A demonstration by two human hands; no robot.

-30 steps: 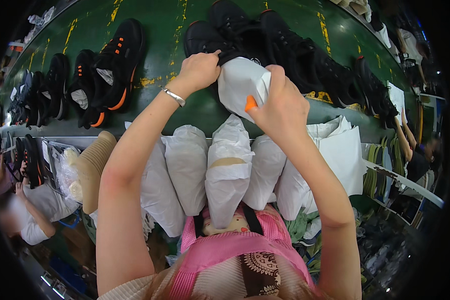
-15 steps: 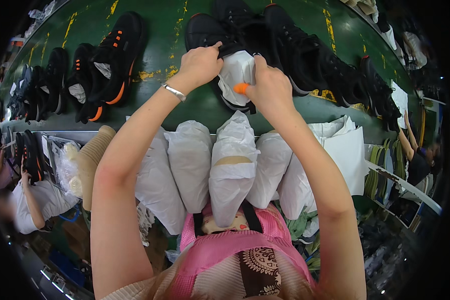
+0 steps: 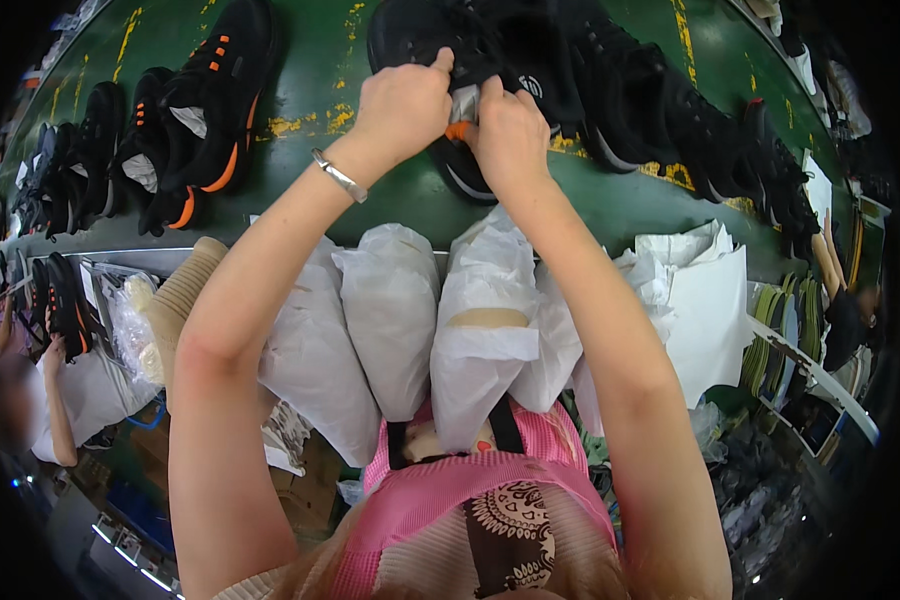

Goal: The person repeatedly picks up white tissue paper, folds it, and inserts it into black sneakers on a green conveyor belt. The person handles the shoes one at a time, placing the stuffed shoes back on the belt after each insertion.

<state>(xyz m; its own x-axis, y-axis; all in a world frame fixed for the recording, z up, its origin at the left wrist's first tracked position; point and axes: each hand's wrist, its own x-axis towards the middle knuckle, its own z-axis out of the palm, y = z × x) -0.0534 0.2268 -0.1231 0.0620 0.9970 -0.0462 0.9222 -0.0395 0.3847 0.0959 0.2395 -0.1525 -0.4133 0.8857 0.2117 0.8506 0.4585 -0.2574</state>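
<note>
A black shoe (image 3: pixel 462 175) lies on the green worktop with its heel toward me and its toe at the top edge. White paper stuffing (image 3: pixel 465 103) shows in its opening. My left hand (image 3: pixel 402 108) is closed on the shoe's left side by the laces, index finger stretched forward; a silver bracelet circles that wrist. At the opening, my right hand (image 3: pixel 510 135) presses the paper with bent fingers and thumb. An orange finger cover (image 3: pixel 458 131) sits on that thumb. The fingertips are partly hidden inside the shoe.
More black shoes (image 3: pixel 625 95) stand at right; black shoes with orange trim (image 3: pixel 215 110) line up at left. White paper-wrapped bundles (image 3: pixel 390 320) stand along the near edge, beside a stack of white paper (image 3: pixel 705 310). Another person's arm (image 3: pixel 60 405) appears at far left.
Less white paper shows at the shoe's opening; it sits deeper inside. My right hand has moved up and left, closer to my left hand. The view has shifted slightly.
</note>
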